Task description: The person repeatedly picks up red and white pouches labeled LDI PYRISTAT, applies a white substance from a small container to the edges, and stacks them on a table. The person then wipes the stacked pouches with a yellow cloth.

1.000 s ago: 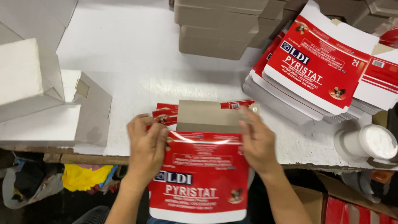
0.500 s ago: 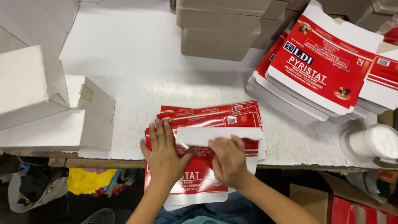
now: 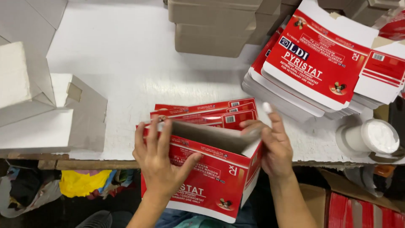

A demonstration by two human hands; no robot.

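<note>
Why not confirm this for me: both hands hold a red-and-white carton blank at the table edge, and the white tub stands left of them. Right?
Not quite. The head view shows the white tub right of the hands, not left. The left hand and right hand do hold the red-and-white carton blank at the table edge.

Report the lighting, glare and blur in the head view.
Head view: bright overhead light washes out the white table, hiding its texture; the red carton between the left hand and right hand is sharp, print crisp; the right fingertip is slightly overexposed; under the table edge it is dark; the white jar glares.
</note>
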